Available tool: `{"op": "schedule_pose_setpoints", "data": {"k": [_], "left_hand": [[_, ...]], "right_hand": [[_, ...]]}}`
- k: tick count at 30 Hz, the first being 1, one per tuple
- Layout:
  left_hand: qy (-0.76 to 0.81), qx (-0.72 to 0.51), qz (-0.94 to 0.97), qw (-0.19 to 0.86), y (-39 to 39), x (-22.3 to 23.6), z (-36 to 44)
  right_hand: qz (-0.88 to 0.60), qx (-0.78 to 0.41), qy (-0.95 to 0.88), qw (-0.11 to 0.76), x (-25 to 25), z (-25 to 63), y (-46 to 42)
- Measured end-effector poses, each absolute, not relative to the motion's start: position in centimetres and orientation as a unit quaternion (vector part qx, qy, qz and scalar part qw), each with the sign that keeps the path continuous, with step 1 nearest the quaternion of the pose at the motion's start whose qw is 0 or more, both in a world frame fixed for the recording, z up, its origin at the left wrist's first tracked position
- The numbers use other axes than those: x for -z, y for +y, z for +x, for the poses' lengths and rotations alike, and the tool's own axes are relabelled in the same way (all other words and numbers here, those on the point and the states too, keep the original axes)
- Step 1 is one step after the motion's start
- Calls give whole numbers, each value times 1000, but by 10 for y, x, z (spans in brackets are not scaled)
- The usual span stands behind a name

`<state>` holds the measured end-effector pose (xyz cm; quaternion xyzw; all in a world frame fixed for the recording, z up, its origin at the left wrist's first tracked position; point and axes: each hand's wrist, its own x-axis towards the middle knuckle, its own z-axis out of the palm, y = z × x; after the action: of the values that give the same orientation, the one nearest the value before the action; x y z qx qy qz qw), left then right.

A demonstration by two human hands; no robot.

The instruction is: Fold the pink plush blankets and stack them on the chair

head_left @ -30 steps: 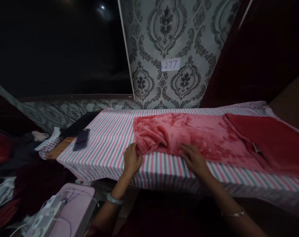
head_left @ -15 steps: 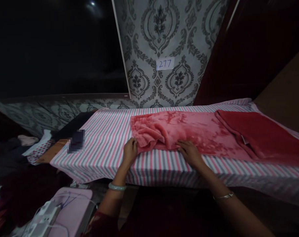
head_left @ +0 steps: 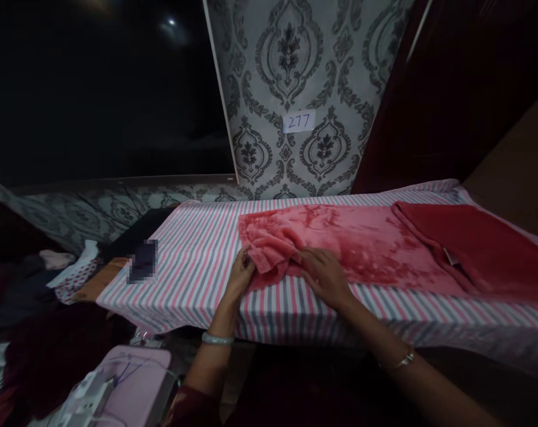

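A pink plush cloth [head_left: 362, 243] lies spread on a table under a pink, white and grey striped cover [head_left: 197, 261]. Its left end is bunched into folds. My left hand [head_left: 241, 274] pinches the lower left corner of that bunched end, fingers closed on the fabric. My right hand [head_left: 324, 276] rests flat on the cloth's near edge just to the right, fingers stretched out. A darker red cloth [head_left: 477, 249] overlaps the pink one at the right.
A dark blurred rectangular object [head_left: 143, 261] sits at the table's left edge. Patterned grey wallpaper with a paper label reading 277 [head_left: 299, 121] stands behind. A pink sewing machine [head_left: 112, 385] is at lower left, and heaped clothes [head_left: 64, 267] lie further left.
Both hands have shifted slightly along the cloth's near edge; the right hand moved left toward the bunched end, which is now gathered tighter. The camera view has tilted a little.
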<state>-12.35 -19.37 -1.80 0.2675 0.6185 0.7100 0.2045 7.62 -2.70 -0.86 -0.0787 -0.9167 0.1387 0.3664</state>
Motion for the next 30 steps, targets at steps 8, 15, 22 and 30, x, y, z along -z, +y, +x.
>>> {"op": "schedule_pose_setpoints", "data": {"k": [8, 15, 22, 30], "left_hand": [[616, -716, 222, 243, -207, 27, -129], [702, -624, 232, 251, -201, 14, -164], [844, -467, 216, 150, -124, -18, -243], [840, -489, 220, 82, -71, -36, -290]], "right_hand": [[-15, -190, -952, 241, -12, -16, -58], [-142, -442, -763, 450, -91, -50, 34], [-75, -484, -776, 398, -150, -54, 61], [-22, -468, -778, 418, -190, -41, 55]]}}
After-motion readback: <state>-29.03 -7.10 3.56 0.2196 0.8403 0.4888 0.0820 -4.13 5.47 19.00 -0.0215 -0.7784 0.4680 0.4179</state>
